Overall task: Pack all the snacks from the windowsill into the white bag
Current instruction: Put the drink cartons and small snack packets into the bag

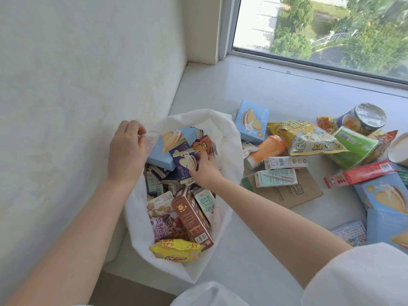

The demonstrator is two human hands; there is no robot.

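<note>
**Both hands at the white bag, snacks half packed**

The left hand (127,151) pinches the far-left rim of the white bag (223,138), holding its mouth open. The right hand (204,167) reaches inside, its fingers curled around a dark purple box (184,163) lying on top of the pile. Beside that box in the bag lie a light blue box (162,151), a brown box (192,217), a green-and-white milk carton (206,202) and, nearest, a yellow chip bag (176,250).

The bag sits on the white windowsill (254,91), against the wall at the left. To its right, more snacks remain on the sill: a blue biscuit box (251,121), an orange bottle (268,149), a yellow popcorn bag (309,138), two small cartons (284,162), a green cup (351,146), a foil-topped can (364,118) and a red pack (366,171). A flat cardboard piece (293,193) lies under the nearer carton.
</note>
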